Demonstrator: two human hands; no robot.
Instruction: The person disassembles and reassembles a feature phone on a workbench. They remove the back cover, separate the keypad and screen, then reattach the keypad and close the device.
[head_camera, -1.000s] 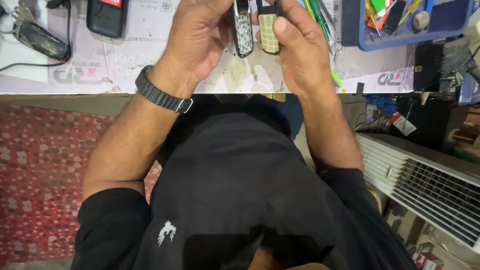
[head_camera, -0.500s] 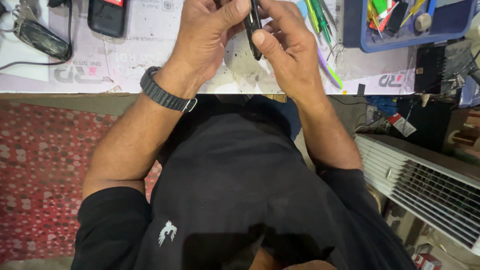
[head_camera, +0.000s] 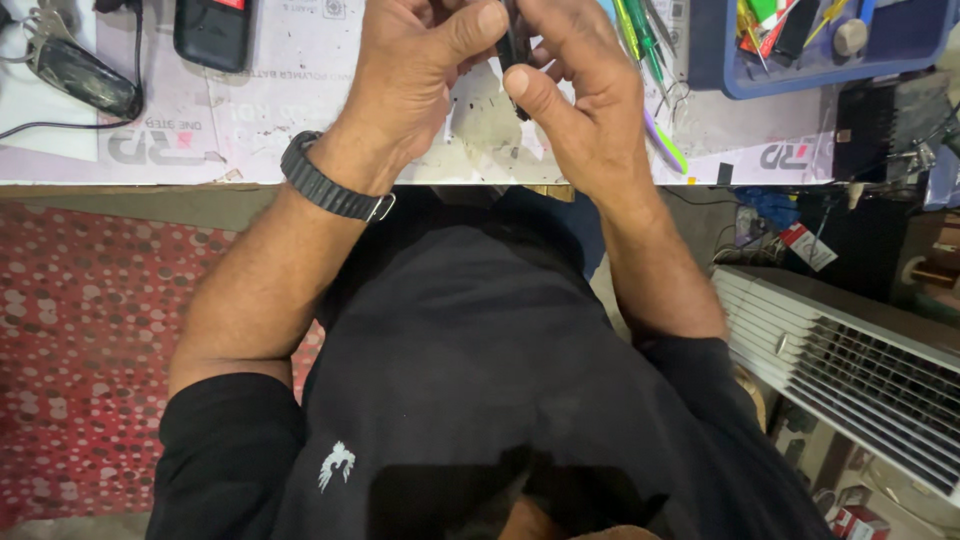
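Tabletop (head_camera: 300, 110) runs along the top of the view, covered with a worn pale printed sheet, scuffed and flaking near its front edge. Below the edge: red carpet (head_camera: 90, 330) with pale dots on my left, a white slatted appliance (head_camera: 840, 350) on my right, small red-and-white cartons (head_camera: 850, 520) on the floor beyond it.

Left hand (head_camera: 420, 70): grip closed, thumb and fingers pinched on the small dark phone (head_camera: 514, 45), held edge-on above the tabletop near its centre. Right hand (head_camera: 580, 100): grip closed on the same phone from the other side, thumb pressed at its lower end. Most of the phone is hidden by my fingers. Black watch (head_camera: 330, 185) on left wrist.

Labels and packages: black device (head_camera: 212, 35) with a red patch lies flat at upper left; a dark glossy oval object (head_camera: 80, 78) with a cable further left. Blue tray (head_camera: 830, 50) at upper right holds mixed small tools. Green and purple slim tools (head_camera: 650, 70) lie just beside my right hand. A red-and-white tag (head_camera: 808, 245) hangs below the tabletop on the right
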